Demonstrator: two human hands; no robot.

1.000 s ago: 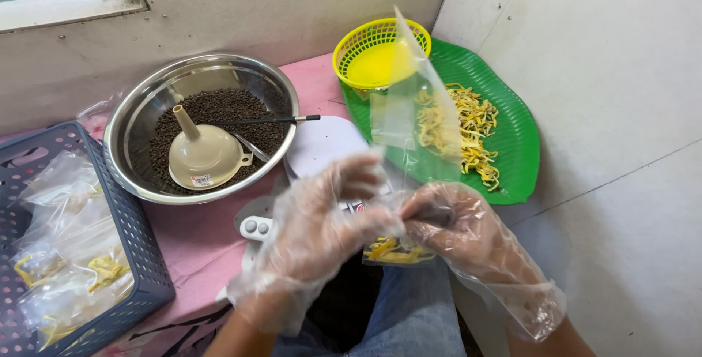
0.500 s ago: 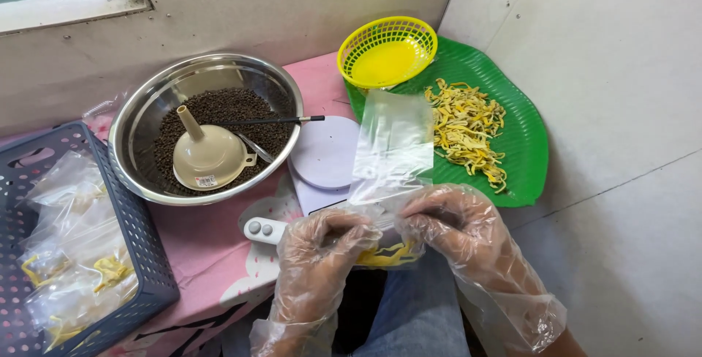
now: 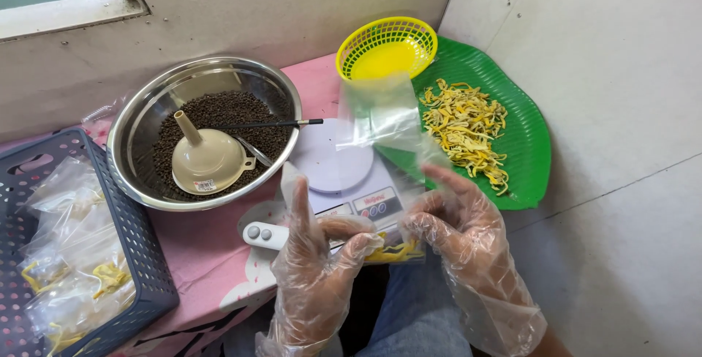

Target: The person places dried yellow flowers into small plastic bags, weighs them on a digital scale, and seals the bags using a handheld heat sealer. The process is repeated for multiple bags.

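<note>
Pinching from both sides, a clear plastic bag (image 3: 384, 174) with a few yellow dried strips at its bottom is gripped by the gloved left hand (image 3: 314, 269) and the gloved right hand (image 3: 457, 236), held upright over the small white kitchen scale (image 3: 344, 174) on the pink worktop (image 3: 197, 251). Finished clear packets are seen lying in the dark blue plastic crate (image 3: 142, 254). Many yellow strips remain on the green leaf-shaped tray (image 3: 530, 137), and dark seeds fill the steel bowl (image 3: 139, 119), so much seems left
</note>
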